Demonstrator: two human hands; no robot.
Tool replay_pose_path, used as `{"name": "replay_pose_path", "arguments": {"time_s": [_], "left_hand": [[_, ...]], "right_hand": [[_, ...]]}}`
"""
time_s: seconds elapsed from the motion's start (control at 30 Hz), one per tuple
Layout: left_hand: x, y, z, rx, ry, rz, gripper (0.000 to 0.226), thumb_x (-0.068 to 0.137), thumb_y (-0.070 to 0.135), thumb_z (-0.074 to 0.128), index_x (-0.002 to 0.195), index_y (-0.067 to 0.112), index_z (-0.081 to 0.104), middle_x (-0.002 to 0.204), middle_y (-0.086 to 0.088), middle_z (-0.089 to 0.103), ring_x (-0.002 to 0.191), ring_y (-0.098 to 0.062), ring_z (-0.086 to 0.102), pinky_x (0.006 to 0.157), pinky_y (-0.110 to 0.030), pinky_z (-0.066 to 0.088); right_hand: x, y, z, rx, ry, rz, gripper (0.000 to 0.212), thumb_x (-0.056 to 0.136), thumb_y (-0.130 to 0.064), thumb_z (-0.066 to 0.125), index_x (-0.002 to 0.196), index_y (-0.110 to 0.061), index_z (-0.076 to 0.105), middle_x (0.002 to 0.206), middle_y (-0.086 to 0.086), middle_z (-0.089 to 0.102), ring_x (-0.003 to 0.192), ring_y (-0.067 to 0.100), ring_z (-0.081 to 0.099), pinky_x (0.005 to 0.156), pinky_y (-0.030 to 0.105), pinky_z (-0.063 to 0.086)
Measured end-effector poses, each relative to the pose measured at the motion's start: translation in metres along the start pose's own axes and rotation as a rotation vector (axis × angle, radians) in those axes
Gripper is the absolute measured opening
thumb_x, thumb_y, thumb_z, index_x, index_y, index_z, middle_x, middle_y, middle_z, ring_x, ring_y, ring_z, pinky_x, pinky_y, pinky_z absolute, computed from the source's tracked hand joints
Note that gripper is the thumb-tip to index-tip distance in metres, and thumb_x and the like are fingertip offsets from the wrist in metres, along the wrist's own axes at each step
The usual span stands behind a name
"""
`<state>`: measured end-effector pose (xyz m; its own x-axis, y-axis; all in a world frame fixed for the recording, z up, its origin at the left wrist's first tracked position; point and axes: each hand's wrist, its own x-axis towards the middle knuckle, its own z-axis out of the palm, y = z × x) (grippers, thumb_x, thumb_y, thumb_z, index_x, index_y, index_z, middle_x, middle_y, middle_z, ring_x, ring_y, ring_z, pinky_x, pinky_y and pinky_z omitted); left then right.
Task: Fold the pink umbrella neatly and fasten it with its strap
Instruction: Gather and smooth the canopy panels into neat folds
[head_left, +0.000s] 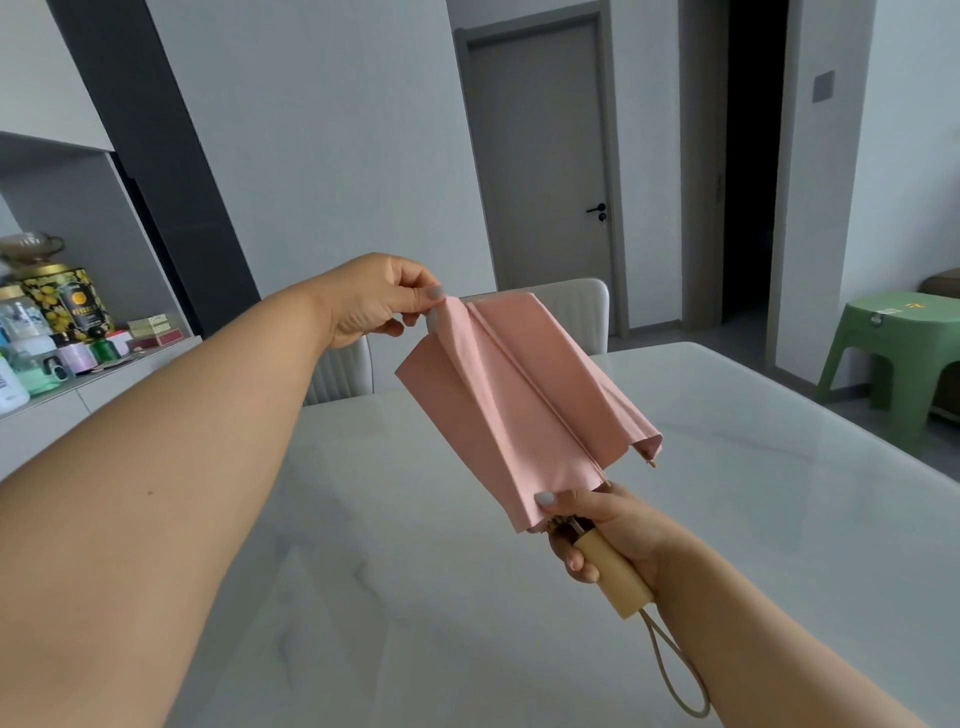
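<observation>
Pleat-straightening stage: left hand (382, 301) pinches the umbrella (524, 400) canopy's far tip, right hand (602, 525) grips the wooden handle (615, 577) and pins cloth, held above the table (727, 467). Next, probably, flattening remaining panels, rolling, then strapping; no strap visible.

No text is being shown clearly enough to be read. A label with lettering is being carried on the black-and-yellow tin (67, 301) on the sideboard at the left, but the letters are being blurred beyond reading. A small yellow mark is being shown on top of the green stool (893, 332) at the right, and its form cannot be made out.
</observation>
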<state>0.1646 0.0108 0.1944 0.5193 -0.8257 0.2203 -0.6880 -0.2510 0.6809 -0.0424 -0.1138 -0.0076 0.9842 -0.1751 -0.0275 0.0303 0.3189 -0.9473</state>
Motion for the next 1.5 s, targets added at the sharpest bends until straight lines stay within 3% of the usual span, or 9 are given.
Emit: {"name": "replay_pose_path", "arguments": {"time_s": [0.2, 0.4, 0.57, 0.7, 0.8, 0.9, 1.07, 1.33, 1.5], "left_hand": [[0.005, 0.012, 0.012, 0.073, -0.031, -0.028, 0.035, 0.098, 0.042, 0.048, 0.095, 0.017, 0.073, 0.112, 0.002, 0.065, 0.104, -0.01, 0.055, 0.087, -0.032, 0.043], [0.008, 0.005, 0.019, -0.03, 0.059, -0.137, 0.022, 0.091, 0.029, 0.065, 0.074, 0.016, 0.062, 0.08, 0.0, 0.061, 0.081, -0.014, 0.054, 0.082, -0.031, 0.039], [0.009, -0.001, 0.017, -0.233, 0.072, -0.121, 0.023, 0.094, 0.015, 0.06, 0.071, 0.016, 0.057, 0.068, 0.004, 0.061, 0.072, -0.011, 0.055, 0.083, -0.031, 0.042], [0.008, -0.002, 0.019, -0.236, 0.107, -0.078, 0.021, 0.097, 0.011, 0.055, 0.077, 0.016, 0.052, 0.064, 0.003, 0.05, 0.056, -0.005, 0.048, 0.061, -0.016, 0.043], [0.006, -0.002, 0.015, -0.309, 0.124, -0.049, 0.005, 0.096, 0.012, 0.058, 0.095, 0.016, 0.057, 0.074, 0.002, 0.057, 0.064, -0.005, 0.056, 0.072, -0.02, 0.045], [0.002, -0.004, 0.008, -0.245, 0.034, -0.069, 0.036, 0.077, 0.014, 0.078, 0.108, 0.017, 0.059, 0.091, -0.003, 0.064, 0.086, -0.013, 0.06, 0.087, -0.029, 0.045], [-0.002, -0.001, 0.016, -0.106, 0.014, -0.066, 0.058, 0.072, -0.002, 0.079, 0.124, 0.01, 0.055, 0.07, 0.001, 0.059, 0.075, -0.014, 0.06, 0.082, -0.017, 0.044], [-0.001, 0.006, 0.013, 0.079, -0.058, -0.106, 0.053, 0.073, -0.001, 0.08, 0.12, 0.011, 0.059, 0.084, -0.005, 0.068, 0.086, -0.016, 0.063, 0.077, -0.015, 0.044], [0.001, 0.008, 0.01, -0.021, -0.059, -0.13, 0.048, 0.066, -0.006, 0.081, 0.109, 0.006, 0.064, 0.066, 0.001, 0.068, 0.072, -0.013, 0.063, 0.072, -0.013, 0.048]], "right_hand": [[0.004, 0.005, -0.002, 0.001, -0.021, 0.015, 0.055, 0.063, -0.04, 0.08, 0.09, 0.003, 0.057, 0.071, 0.015, 0.064, 0.038, 0.017, 0.047, 0.036, 0.021, 0.038], [0.007, 0.006, -0.006, 0.048, -0.058, 0.029, 0.087, 0.04, -0.067, 0.086, 0.086, 0.001, 0.059, 0.08, 0.019, 0.064, 0.04, 0.019, 0.05, 0.036, 0.022, 0.04], [0.008, 0.007, -0.006, 0.057, -0.065, 0.018, 0.088, 0.039, -0.069, 0.085, 0.087, 0.0, 0.059, 0.08, 0.018, 0.064, 0.039, 0.018, 0.05, 0.035, 0.021, 0.041], [0.007, 0.006, -0.006, 0.061, -0.061, 0.014, 0.089, 0.038, -0.069, 0.085, 0.087, 0.0, 0.058, 0.079, 0.018, 0.064, 0.038, 0.018, 0.05, 0.035, 0.021, 0.041], [0.007, 0.006, -0.007, 0.047, -0.051, 0.012, 0.09, 0.039, -0.07, 0.084, 0.088, 0.001, 0.059, 0.081, 0.019, 0.063, 0.038, 0.018, 0.049, 0.035, 0.021, 0.041], [0.008, 0.007, -0.008, 0.065, -0.047, 0.004, 0.088, 0.041, -0.069, 0.084, 0.089, 0.0, 0.058, 0.082, 0.02, 0.063, 0.038, 0.018, 0.049, 0.035, 0.022, 0.04], [0.006, 0.006, -0.008, 0.081, -0.054, -0.001, 0.087, 0.041, -0.067, 0.086, 0.089, 0.0, 0.058, 0.08, 0.018, 0.065, 0.038, 0.017, 0.049, 0.035, 0.021, 0.041], [0.007, 0.006, -0.007, 0.08, -0.059, -0.004, 0.09, 0.041, -0.066, 0.086, 0.093, 0.0, 0.056, 0.081, 0.018, 0.065, 0.038, 0.018, 0.05, 0.035, 0.021, 0.041], [0.006, 0.006, -0.006, 0.067, -0.067, -0.002, 0.086, 0.041, -0.067, 0.086, 0.088, 0.0, 0.059, 0.081, 0.019, 0.065, 0.038, 0.018, 0.05, 0.035, 0.021, 0.04]]}}
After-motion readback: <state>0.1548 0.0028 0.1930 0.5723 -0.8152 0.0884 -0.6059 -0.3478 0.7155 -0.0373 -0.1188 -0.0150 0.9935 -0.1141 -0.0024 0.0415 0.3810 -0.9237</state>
